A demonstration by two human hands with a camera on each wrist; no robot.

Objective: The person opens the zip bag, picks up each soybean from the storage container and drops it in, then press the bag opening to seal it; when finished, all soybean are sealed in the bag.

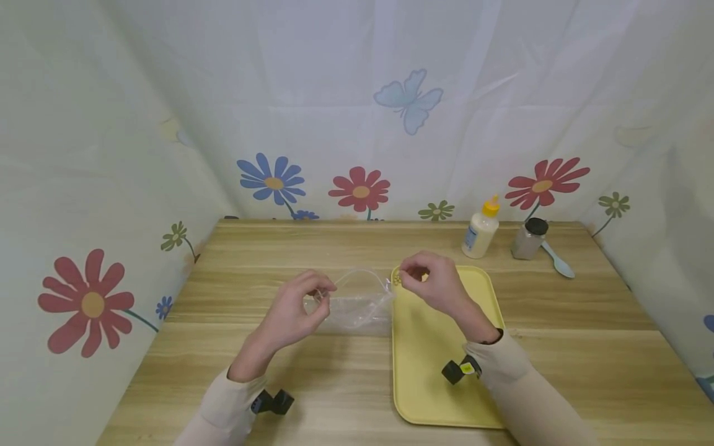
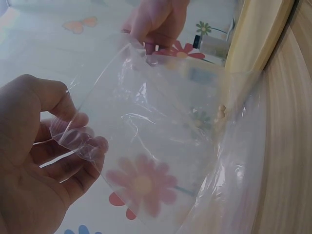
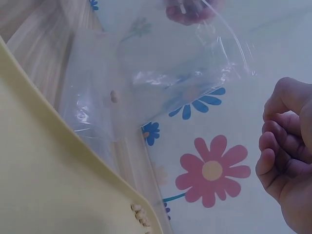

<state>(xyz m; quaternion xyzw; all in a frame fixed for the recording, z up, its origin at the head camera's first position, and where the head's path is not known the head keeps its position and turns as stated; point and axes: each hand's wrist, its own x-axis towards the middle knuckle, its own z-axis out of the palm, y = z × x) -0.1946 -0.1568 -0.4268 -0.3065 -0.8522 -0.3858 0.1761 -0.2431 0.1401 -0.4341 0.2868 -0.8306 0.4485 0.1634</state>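
My left hand (image 1: 295,306) pinches the rim of a clear plastic bag (image 2: 146,112), whose mouth stands spread. Low inside the bag, small round tan pieces (image 2: 222,111) show through the film. Over the far left corner of a yellow tray (image 1: 435,371) hovers my right hand (image 1: 435,282), fingers curled in toward the thumb, close by the bag's right edge. From the right wrist, that hand (image 3: 292,151) shows nothing between its fingers; its palm side is partly hidden. More small tan pieces (image 3: 140,216) lie in the tray's corner below it.
Behind the tray stand a white glue bottle (image 1: 481,232) with a yellow cap and a small clear jar (image 1: 527,241) with a black lid. A pale blue spoon (image 1: 558,260) lies beside the jar. A flowered curtain (image 1: 334,111) hangs beyond the wooden table (image 1: 251,241).
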